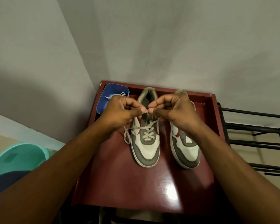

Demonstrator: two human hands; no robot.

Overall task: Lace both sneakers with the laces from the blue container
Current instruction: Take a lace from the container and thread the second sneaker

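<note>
Two white, grey and red sneakers stand side by side on a dark red table, toes toward me. The left sneaker has a pale lace crossed through its lower eyelets, with a loose loop hanging off its left side. My left hand and my right hand meet above its tongue, each pinching the lace between thumb and forefinger. The right sneaker shows no lace and is partly hidden by my right hand. A blue container at the table's back left holds another white lace.
The table sits in a corner against grey walls. A black metal rack stands to the right. A teal plastic tub is on the floor at the lower left.
</note>
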